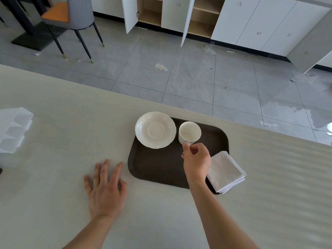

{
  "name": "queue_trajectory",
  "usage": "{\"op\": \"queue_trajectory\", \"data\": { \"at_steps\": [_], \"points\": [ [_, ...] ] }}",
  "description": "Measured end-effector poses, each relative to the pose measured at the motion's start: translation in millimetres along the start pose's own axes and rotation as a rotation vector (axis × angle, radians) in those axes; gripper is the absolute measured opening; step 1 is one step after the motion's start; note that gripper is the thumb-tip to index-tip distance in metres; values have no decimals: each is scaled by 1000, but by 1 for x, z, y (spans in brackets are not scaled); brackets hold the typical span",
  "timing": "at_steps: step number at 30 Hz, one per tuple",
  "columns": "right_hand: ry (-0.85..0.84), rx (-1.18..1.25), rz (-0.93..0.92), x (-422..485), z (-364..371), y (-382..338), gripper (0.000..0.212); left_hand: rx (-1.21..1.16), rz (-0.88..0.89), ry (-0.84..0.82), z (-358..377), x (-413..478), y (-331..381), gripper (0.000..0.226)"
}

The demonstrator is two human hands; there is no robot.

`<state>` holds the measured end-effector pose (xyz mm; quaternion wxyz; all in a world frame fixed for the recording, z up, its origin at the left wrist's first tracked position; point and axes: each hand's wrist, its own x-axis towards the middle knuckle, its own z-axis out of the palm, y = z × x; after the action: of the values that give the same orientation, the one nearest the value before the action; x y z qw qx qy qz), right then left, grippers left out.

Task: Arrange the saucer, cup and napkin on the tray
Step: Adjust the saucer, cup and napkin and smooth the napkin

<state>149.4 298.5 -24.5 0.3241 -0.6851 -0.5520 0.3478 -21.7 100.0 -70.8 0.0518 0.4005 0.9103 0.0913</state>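
A dark brown tray [161, 166] lies on the pale counter. A white scalloped saucer [155, 129] rests on the tray's far left corner, overhanging its rim. To its right on the tray stands a white cup [189, 132], upright and empty. My right hand [196, 161] pinches the cup's handle on the near side. A folded white napkin [226, 171] lies over the tray's right near edge, partly on the counter. My left hand [106, 186] lies flat on the counter left of the tray, fingers spread, holding nothing.
The counter's far edge [107, 91] runs diagonally behind the tray, with grey floor tiles beyond. A clear plastic container [13, 129] sits at the counter's left edge. A grey chair [79, 17] and open white cabinets [161, 13] stand far off.
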Motion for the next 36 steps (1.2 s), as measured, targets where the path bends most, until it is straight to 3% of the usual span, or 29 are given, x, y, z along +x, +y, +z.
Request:
{"op": "queue_trajectory", "data": {
  "at_steps": [24, 32, 34, 36],
  "points": [
    [-90, 35, -20, 3, -28, 10, 19, -3, -3, -6, 2, 0, -2, 57],
    [-93, -356, -247, 32, -109, 33, 5, -58, -30, 17, -1, 2, 1, 52],
    [-93, -574, -265, 45, -133, 44, 20, -127, -40, 80, -4, 5, 9, 47],
    [-127, -698, -216, 56, -152, 54, 33, -177, 69, 191, -9, 1, 29, 41]
  ]
}}
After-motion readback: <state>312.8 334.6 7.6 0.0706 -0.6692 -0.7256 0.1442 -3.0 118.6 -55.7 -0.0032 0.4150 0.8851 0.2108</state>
